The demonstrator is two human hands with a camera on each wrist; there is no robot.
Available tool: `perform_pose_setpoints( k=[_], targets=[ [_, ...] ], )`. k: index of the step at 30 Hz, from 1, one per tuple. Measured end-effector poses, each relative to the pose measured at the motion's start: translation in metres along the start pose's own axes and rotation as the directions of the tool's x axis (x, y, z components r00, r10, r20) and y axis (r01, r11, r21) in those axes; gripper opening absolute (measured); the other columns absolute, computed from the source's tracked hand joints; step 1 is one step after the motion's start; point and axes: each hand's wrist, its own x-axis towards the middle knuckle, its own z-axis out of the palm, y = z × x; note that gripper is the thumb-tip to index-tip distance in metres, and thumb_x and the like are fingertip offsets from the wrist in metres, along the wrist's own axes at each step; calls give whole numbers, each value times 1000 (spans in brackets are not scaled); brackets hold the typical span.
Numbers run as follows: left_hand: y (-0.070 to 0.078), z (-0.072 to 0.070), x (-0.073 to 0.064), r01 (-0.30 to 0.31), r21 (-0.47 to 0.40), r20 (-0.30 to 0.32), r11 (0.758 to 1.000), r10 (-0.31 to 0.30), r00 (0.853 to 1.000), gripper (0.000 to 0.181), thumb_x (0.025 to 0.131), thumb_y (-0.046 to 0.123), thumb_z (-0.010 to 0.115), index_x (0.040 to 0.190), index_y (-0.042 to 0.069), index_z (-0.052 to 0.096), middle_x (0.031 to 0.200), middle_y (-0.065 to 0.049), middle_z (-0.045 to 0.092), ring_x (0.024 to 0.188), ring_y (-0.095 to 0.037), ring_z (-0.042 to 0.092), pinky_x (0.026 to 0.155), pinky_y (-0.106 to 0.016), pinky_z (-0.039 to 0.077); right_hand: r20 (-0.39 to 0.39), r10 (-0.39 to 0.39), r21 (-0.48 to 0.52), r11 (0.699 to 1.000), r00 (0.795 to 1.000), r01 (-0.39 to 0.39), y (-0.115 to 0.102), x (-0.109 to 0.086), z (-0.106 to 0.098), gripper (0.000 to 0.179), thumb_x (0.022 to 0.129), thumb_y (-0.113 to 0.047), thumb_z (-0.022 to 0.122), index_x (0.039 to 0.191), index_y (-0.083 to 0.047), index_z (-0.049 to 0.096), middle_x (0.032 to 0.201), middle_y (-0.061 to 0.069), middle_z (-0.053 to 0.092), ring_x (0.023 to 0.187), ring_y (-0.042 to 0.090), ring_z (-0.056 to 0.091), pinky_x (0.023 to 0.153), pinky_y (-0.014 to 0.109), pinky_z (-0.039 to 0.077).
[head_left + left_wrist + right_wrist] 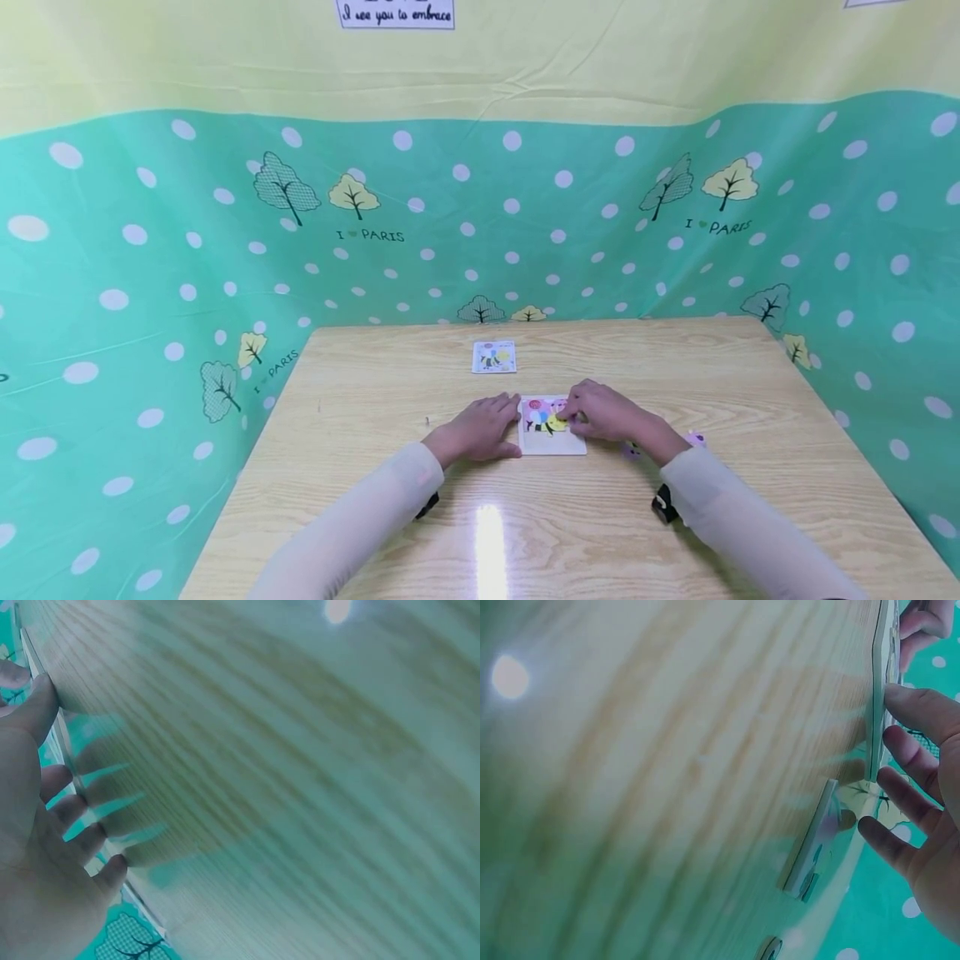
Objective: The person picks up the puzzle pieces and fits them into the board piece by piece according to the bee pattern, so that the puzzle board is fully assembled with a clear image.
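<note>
A square puzzle board (553, 443) with a bee picture and pink, blue and yellow pieces lies flat on the table. My left hand (483, 427) rests along its left side, thumb by the near corner and fingers spread toward the far one. Those fingers (69, 808) look nearly straight in the left wrist view. From the right, my right hand (602, 410) reaches over the board and pinches a yellow puzzle piece (557, 422) at thumb and index; the piece is mostly covered. The other right fingers (909, 801) hang loosely beside the board's edge.
Loose puzzle pieces (696, 437) lie under and beside the right forearm; one thick piece (810, 838) shows near the right fingers. Behind the board is a square card (494, 357) with a similar bee picture. A green dotted cloth (517, 221) hangs around the wooden table (390, 367).
</note>
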Motion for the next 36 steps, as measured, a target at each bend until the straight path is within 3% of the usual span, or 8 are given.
perform_pose_setpoints(
  k=[14,23,30,36],
  targets=[
    [1,0,0,-4,1,-30,1000,4,1000,67,94,62,60,143,16,54,167,-10,31,154,-30,32,126,-46,33,31,-35,-16,999,999,35,-1,-5,-4,28,96,-21,70,123,-19,75,107,-2,69,102,18,61,93,41,55],
    [1,0,0,9,-4,-8,1000,-9,1000,75,94,64,59,150,15,47,169,-9,28,156,-28,29,127,-45,30,20,-38,28,999,999,37,3,-12,-7,25,98,-22,68,121,-18,76,113,0,71,109,23,63,98,46,55],
    [1,0,-1,12,-7,-11,1000,-12,1000,81,94,65,58,154,14,43,169,-8,28,156,-28,29,127,-45,30,-34,-17,52,998,999,19,9,-22,-9,24,96,-16,68,118,-17,76,110,-3,70,109,22,63,99,47,56],
    [0,0,-1,9,-6,-13,1000,-9,1000,85,94,66,57,156,12,38,169,-8,28,155,-28,30,127,-45,31,-10,27,43,999,1000,-27,12,-28,-13,25,96,-17,69,120,-16,76,110,-2,70,108,22,63,97,46,56]
  ],
)
